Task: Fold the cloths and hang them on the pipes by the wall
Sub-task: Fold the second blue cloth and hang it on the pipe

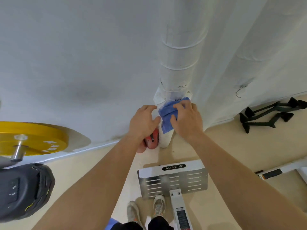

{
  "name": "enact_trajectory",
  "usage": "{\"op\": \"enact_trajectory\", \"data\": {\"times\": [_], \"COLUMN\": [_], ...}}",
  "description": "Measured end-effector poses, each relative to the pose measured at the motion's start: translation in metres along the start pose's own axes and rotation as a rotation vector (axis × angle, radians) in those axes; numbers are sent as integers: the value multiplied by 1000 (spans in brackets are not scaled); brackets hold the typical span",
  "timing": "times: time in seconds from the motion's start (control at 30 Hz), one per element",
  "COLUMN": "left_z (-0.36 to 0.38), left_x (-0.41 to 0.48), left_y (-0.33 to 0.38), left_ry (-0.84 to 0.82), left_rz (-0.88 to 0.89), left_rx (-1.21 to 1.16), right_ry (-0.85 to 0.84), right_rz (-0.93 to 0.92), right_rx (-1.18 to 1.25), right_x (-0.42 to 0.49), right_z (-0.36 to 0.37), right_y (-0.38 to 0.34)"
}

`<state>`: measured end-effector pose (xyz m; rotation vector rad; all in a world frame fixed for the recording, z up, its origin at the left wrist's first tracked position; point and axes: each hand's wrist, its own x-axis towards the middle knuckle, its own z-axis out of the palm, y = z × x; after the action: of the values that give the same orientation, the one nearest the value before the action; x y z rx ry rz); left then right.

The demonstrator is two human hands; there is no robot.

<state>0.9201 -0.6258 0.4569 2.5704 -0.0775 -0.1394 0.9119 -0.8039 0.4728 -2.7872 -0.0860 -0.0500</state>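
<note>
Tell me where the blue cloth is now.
Head view, centre: the blue cloth lies against the white pipe by the wall, under the right hand, with the left hand just left of it.

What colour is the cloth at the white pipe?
The cloth is blue, best seen in the head view.
</note>
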Motion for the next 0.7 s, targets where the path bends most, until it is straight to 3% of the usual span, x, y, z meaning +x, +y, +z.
{"op": "enact_trajectory", "data": {"times": [0.07,0.2,0.4,0.7], "left_z": [-16,-48,-89,-115], "left_x": [-18,-63,-166,-377], "left_y": [-13,-53,-144,-282], "left_ry": [-35,-100,-65,-57], "left_rz": [-79,-225,-471,-820], "left_rx": [44,51,24,-49], "right_ry": [-44,-298,-628,-921], "right_rz": [-84,-245,-480,-841], "right_rx": [2,-86,-143,-301], "right_x": [-7,-21,-71,-217], "right_z": [-1,14,75,162], "right_y": [-25,-90,-197,-359]}}
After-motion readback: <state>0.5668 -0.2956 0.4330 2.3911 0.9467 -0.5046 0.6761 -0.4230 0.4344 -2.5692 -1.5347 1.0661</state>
